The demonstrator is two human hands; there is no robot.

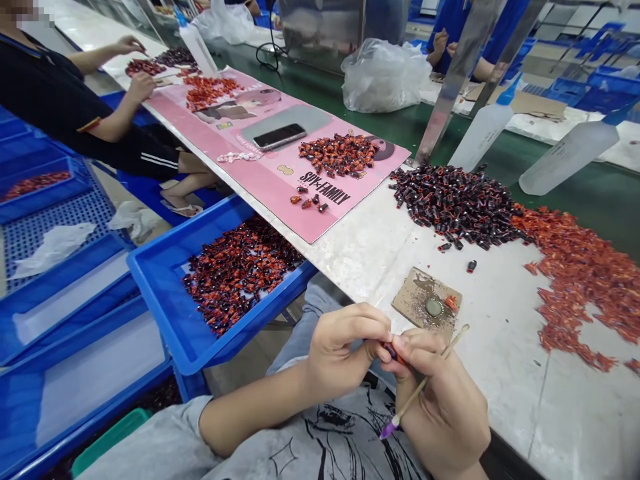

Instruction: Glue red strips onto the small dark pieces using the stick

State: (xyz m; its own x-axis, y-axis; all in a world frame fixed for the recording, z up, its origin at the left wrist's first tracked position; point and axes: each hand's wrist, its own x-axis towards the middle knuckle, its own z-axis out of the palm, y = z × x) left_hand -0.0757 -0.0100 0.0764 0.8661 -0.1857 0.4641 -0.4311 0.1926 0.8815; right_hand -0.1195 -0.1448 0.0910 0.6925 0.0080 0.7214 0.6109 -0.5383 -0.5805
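Near the table's front edge, my left hand point(345, 343) and my right hand point(440, 393) meet, fingertips pinching a small black-and-orange plastic part point(395, 353) between them. Its ends are largely covered by my fingers. A thin stick point(425, 380) with a purple tip also rests in my right hand, slanting across the palm. Just beyond my fingers lies a brown cardboard square point(413, 297) bearing a bottle cap point(434, 307) and an orange piece point(451, 303). Behind it is a heap of black parts point(455, 200), with a spread of orange pieces point(585, 280) to its right.
A pink mat point(280, 193) carries assembled parts point(340, 155) and a phone point(280, 136). A blue bin point(170, 320) of parts is at my left. Squeeze bottles point(483, 130) stand behind the black heap. A co-worker's arm point(117, 117) is at the far left.
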